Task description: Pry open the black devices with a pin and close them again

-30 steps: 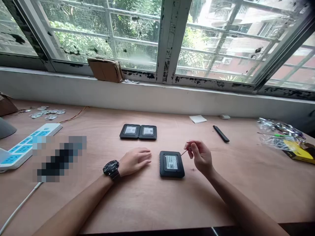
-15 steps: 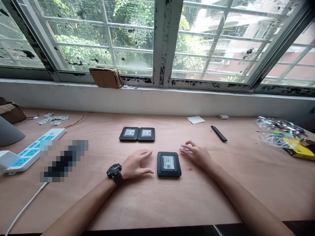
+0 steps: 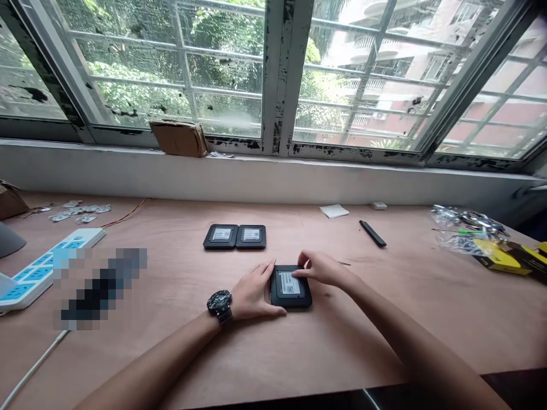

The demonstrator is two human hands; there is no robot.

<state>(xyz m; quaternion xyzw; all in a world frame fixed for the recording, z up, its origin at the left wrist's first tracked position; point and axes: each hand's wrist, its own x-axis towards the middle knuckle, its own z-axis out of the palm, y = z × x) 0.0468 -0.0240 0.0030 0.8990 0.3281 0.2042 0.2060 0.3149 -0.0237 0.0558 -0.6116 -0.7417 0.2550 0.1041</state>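
Note:
A black square case with a white label (image 3: pixel 290 291) lies flat on the wooden table (image 3: pixel 256 353). Around its left side is my left hand (image 3: pixel 252 291), thumb at the near edge and fingers at the far left corner, a watch on the wrist. My right hand (image 3: pixel 320 269) reaches over the far right corner, its thumb on the label and its fingers curled at the far edge. Further back, two similar black cases (image 3: pixel 220 237) (image 3: pixel 251 237) lie side by side, touching. A thin dark piece (image 3: pixel 344 263) lies just beyond my right hand.
A white power strip (image 3: pixel 55 265) and a blurred-out dark object (image 3: pixel 102 290) are at the left. Behind lie a white pad (image 3: pixel 334 211) and a black bar (image 3: pixel 372 233). Plastic bags (image 3: pixel 465 228) and a yellow-black box (image 3: pixel 504 259) sit at the right.
My left hand has moved right and now touches the near case. My right hand has moved left onto the case's far right corner. The view has shifted slightly.

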